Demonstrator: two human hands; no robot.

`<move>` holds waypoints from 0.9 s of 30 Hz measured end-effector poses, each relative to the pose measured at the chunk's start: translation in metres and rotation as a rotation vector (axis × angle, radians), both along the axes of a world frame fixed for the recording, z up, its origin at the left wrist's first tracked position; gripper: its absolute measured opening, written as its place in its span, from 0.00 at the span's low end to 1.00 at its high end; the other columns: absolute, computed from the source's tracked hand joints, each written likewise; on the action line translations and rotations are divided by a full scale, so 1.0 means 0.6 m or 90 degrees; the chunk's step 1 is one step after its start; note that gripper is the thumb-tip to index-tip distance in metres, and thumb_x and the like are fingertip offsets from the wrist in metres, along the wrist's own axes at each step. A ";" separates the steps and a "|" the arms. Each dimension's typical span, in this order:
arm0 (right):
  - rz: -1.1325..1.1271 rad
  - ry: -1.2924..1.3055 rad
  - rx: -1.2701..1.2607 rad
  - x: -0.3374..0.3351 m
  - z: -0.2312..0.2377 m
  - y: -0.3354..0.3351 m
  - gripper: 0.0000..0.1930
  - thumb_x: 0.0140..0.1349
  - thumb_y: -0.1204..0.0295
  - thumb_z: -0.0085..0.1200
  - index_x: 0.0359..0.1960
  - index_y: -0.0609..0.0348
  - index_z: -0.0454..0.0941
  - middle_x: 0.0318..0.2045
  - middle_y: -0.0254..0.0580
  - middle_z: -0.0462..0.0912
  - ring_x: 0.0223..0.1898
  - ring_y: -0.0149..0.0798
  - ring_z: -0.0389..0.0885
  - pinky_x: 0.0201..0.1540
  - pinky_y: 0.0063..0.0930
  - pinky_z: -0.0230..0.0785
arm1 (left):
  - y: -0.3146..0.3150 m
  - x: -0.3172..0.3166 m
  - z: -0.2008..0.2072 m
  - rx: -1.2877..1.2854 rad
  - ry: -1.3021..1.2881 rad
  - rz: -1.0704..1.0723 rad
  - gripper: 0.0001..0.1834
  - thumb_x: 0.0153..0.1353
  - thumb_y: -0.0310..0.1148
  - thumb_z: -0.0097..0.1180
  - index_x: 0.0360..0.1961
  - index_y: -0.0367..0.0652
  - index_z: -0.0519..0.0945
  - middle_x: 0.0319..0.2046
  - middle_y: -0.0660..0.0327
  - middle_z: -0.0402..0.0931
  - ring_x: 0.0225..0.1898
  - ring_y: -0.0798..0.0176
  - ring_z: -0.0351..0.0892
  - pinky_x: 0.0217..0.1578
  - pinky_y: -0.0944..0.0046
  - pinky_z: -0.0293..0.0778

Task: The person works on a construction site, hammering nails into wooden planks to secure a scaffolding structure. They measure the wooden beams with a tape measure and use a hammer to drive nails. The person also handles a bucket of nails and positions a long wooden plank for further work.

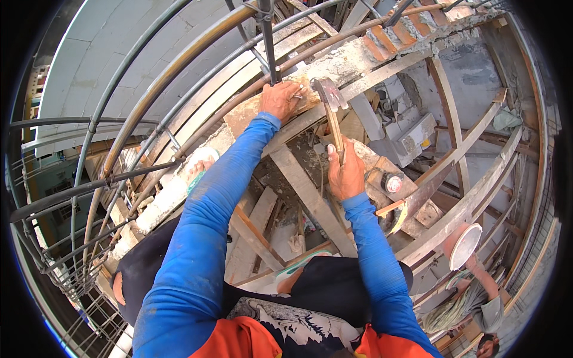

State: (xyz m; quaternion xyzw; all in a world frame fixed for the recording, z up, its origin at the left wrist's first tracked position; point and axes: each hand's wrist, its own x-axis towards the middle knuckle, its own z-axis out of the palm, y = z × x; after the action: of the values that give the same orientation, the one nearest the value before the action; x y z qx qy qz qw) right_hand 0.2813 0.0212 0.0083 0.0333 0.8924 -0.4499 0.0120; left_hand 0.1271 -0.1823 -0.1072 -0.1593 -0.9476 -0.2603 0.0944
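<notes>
My right hand (346, 170) is closed round the wooden handle of a hammer (333, 122). The hammer's metal head points away from me, just right of my left hand (279, 101). My left hand rests at the edge of a short, weathered wooden board (308, 102), beside an upright steel bar (268, 45). Its fingers are pinched together; whatever they hold is too small to make out. Long timber planks (382, 77) run past the board toward the upper right. Below my right wrist a dark jar with a red-and-white lid (391, 182) stands on a plank.
Curved steel bars (155, 56) cross the left side, beyond them a pale panelled roof (113, 71). Bricks and mortar (394, 39) line the top right. Gaps open between beams (313, 200) beneath me. At lower right a person (468, 304) lower down raises a pale bucket (465, 247).
</notes>
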 end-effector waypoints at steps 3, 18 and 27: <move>0.004 -0.043 0.021 0.003 0.005 -0.005 0.19 0.74 0.65 0.51 0.61 0.62 0.69 0.42 0.69 0.82 0.44 0.69 0.82 0.43 0.51 0.74 | 0.003 0.014 0.004 -0.007 0.018 -0.040 0.08 0.68 0.39 0.59 0.39 0.48 0.83 0.34 0.61 0.81 0.39 0.54 0.79 0.48 0.54 0.68; -0.012 0.016 0.008 -0.001 0.049 -0.023 0.19 0.73 0.70 0.51 0.62 0.63 0.67 0.33 0.63 0.83 0.31 0.66 0.83 0.33 0.50 0.75 | -0.010 0.011 0.007 -0.025 -0.023 -0.078 0.13 0.60 0.31 0.62 0.47 0.52 0.83 0.40 0.62 0.83 0.46 0.56 0.80 0.52 0.53 0.68; -0.001 0.010 0.044 -0.022 0.045 -0.023 0.18 0.72 0.70 0.53 0.59 0.65 0.69 0.31 0.63 0.83 0.31 0.67 0.83 0.32 0.50 0.75 | -0.018 0.005 -0.001 0.002 -0.010 -0.084 0.11 0.61 0.35 0.62 0.45 0.52 0.85 0.37 0.63 0.83 0.43 0.54 0.81 0.51 0.54 0.68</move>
State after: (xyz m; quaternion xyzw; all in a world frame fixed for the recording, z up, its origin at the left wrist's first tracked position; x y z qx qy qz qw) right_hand 0.2680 0.0076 0.0353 0.0310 0.9073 -0.4194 0.0030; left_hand 0.1301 -0.1929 -0.1077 -0.2196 -0.9354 -0.2685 0.0694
